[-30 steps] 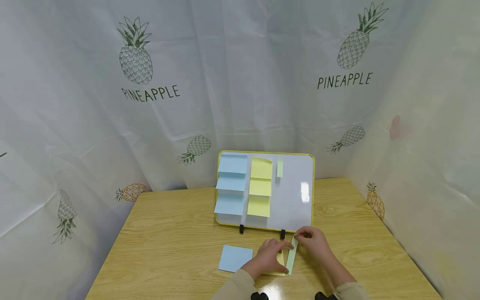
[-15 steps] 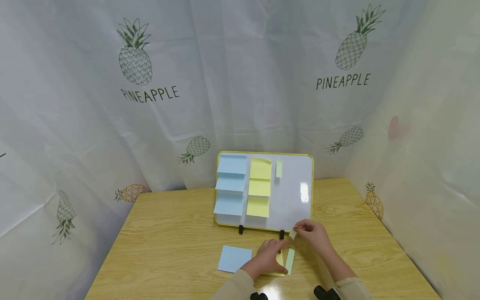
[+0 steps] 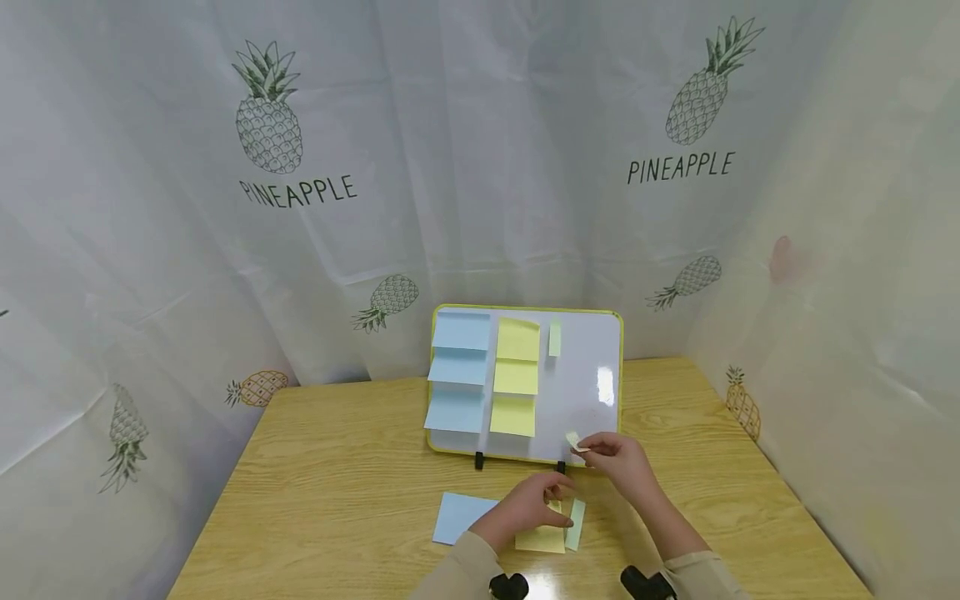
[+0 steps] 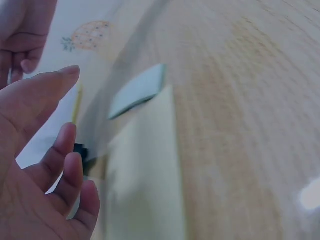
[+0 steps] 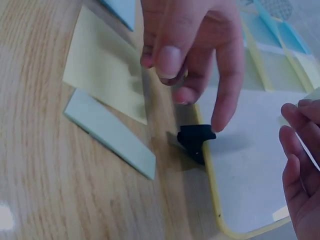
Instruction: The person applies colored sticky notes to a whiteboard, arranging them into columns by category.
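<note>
My right hand (image 3: 622, 467) pinches a small pale green sticky note (image 3: 574, 442) by its end, just in front of the whiteboard's lower edge. The note curls between thumb and fingertips. My left hand (image 3: 527, 504) hovers over the yellow sticky note pad (image 3: 540, 540), its fingers loosely bent around nothing. In the left wrist view its fingers (image 4: 60, 165) stand apart from the pads. A narrow green sticky note pad (image 3: 575, 525) lies beside the yellow one. The whiteboard (image 3: 577, 375) carries blue notes (image 3: 459, 367), yellow notes (image 3: 516, 375) and one green note (image 3: 555, 338).
Left of the yellow pad, a blue sticky note pad (image 3: 459, 518) lies partly behind my left forearm. Black feet (image 3: 479, 460) prop up the yellow-framed board on the wooden table (image 3: 337, 467). A pineapple-print curtain (image 3: 495, 167) hangs behind and at both sides.
My right hand has peeled the green note off its pad and carried it up and left to the board's lower edge. The left hand has lifted slightly, uncovering more of the yellow pad.
</note>
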A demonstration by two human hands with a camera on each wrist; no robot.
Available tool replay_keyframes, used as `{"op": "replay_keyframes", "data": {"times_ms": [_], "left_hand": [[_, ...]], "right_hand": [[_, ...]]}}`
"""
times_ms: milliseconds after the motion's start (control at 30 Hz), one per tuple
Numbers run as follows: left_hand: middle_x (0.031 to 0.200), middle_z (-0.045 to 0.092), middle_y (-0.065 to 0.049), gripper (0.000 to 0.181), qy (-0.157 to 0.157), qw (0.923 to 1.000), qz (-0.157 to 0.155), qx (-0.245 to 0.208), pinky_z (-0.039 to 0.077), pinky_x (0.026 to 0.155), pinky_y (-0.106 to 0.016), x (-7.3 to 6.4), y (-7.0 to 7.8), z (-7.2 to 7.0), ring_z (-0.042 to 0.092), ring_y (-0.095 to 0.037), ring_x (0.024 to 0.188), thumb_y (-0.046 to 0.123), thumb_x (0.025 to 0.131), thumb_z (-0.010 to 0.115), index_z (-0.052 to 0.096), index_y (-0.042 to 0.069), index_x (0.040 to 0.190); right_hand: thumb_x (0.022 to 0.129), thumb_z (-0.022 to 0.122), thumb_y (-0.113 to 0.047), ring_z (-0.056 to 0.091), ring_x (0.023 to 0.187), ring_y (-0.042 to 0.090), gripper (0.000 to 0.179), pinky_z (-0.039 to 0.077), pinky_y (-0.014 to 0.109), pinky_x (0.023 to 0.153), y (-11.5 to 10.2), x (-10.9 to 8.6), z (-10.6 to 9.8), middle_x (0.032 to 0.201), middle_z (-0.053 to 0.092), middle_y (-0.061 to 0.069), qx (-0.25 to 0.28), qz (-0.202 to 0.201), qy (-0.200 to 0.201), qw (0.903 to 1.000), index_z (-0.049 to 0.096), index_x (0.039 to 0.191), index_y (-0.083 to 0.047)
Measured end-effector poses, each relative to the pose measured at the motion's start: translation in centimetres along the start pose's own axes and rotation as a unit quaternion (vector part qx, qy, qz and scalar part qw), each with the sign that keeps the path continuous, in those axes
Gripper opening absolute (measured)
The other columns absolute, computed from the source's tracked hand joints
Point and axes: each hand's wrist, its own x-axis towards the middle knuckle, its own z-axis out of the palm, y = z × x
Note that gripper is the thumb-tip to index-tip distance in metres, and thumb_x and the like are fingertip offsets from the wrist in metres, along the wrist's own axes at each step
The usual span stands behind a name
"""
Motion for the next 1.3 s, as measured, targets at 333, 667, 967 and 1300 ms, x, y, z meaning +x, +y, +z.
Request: {"op": "replay_keyframes", "data": {"times_ms": [333,667,967,1300], "left_hand": [[0.089,0.059,0.0,0.035,0.017,0.9994,0.024,0.016,0.045,0.063,-0.025,0.0,4.2,-4.0,0.05,-0.007,0.07,0.011,0.085,0.077,0.065,0.008,0.117],[0.113,0.055,-0.007,0.04,0.123,0.9851,0.053,0.108,0.048,0.075,-0.027,2.1,7.5,-9.1,0.055,-0.024,0.091,0.015,0.087,0.076,0.062,0.015,0.124],[0.115,0.056,-0.003,0.038,0.186,0.972,0.045,0.136,0.05,0.08,-0.03,4.9,7.4,-11.5,0.056,-0.02,0.098,0.017,0.088,0.075,0.063,0.014,0.124],[0.109,0.058,-0.002,0.036,0.179,0.9777,0.001,0.11,0.049,0.078,-0.031,6.4,6.1,-11.6,0.056,-0.018,0.095,0.018,0.089,0.074,0.063,0.015,0.123]], "right_hand": [[0.088,0.073,-0.007,0.068,0.091,0.018,0.031,0.053,0.026,0.077,-1.0,1.0,-0.2,0.106,0.07,0.016,0.014,0.017,0.011,0.9997,0.067,0.116,0.005],[0.092,0.069,-0.011,0.068,0.086,0.018,0.028,0.051,0.029,0.081,-2.0,3.5,0.2,0.099,0.072,0.011,0.046,0.009,0.067,0.9967,0.068,0.115,0.005],[0.087,0.074,-0.007,0.068,0.08,0.013,0.029,0.052,0.025,0.076,-2.6,6.0,1.5,0.09,0.072,0.009,0.088,0.012,0.087,0.9923,0.069,0.112,0.006],[0.084,0.076,-0.005,0.07,0.076,0.012,0.029,0.055,0.034,0.077,-2.8,8.0,3.1,0.086,0.072,0.008,0.107,0.027,0.107,0.9881,0.069,0.11,0.007]]}}
